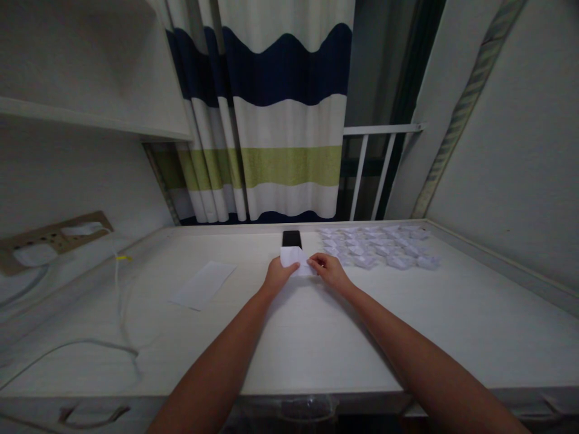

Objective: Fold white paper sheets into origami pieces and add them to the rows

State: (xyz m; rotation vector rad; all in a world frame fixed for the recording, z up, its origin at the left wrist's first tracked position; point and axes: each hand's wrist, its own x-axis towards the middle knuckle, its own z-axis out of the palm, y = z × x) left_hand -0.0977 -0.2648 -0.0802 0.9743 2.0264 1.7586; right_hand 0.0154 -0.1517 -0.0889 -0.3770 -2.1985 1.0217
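Note:
Both my hands hold one small piece of white paper (290, 256) above the middle of the desk. My left hand (277, 274) grips its left side, thumb lying across the front. At the right side, my right hand (329, 268) pinches the edge between thumb and bent fingers. The paper looks partly folded, though the exact folds are too small to make out. Just behind it lies a black phone-like object (291, 239), its near end hidden by the paper. Rows of small folded white paper pieces (364, 261) lie beyond my right hand.
Flat white sheets (203, 286) lie left of my hands on the white desk (316, 349). A power strip (56, 241) with plugs is at the left wall, and a pale cable (90, 342) runs over the desk's left part. A striped curtain (289, 126) hangs behind the desk.

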